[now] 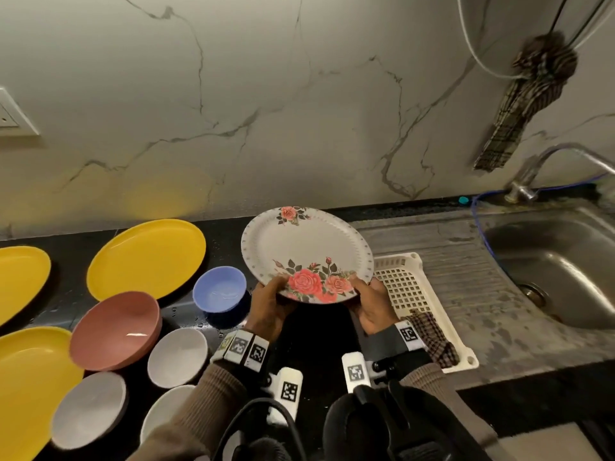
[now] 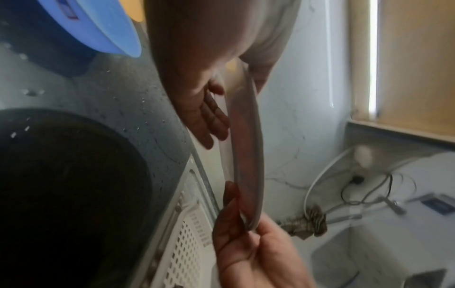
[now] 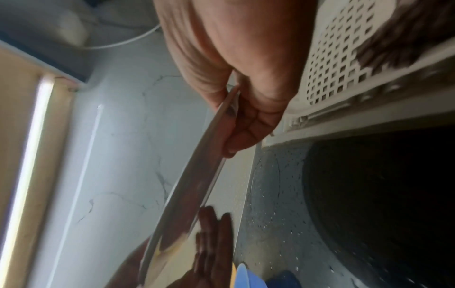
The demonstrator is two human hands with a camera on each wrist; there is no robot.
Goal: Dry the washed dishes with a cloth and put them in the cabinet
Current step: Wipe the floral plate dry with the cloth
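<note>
Black counter (image 1: pixel 319 327) holds the washed dishes: three yellow plates (image 1: pixel 146 257), a pink bowl (image 1: pixel 116 331), a blue bowl (image 1: pixel 219 289), white bowls (image 1: pixel 178 357). Steel sink (image 1: pixel 549 267) sits to the right, with a perforated white tray (image 1: pixel 416 261) on its drainboard. A checked cloth (image 1: pixel 432 337) lies on the tray's near end; a second one hangs on the wall (image 1: pixel 529 94).

Rose-pattern plate (image 1: pixel 306 254) is held in the air above the counter, between the blue bowl and the tray, tilted with its face toward the camera.

Left hand (image 1: pixel 269 304) grips the near rim from the left, thumb on the face, fingers (image 2: pixel 209 117) flat and close together under the back. Right hand (image 1: pixel 372 307) pinches the near rim from the right, thumb on top, fingers (image 3: pixel 248 124) curled beneath.

Judgement: neither hand has the cloth, so drying is not yet begun on this plate. To do it well: shift the plate's weight to the left hand, firm grip since the rim is probably wet and slippery, free the right hand to fetch the cloth from the tray, then wipe face, back and rim.
</note>
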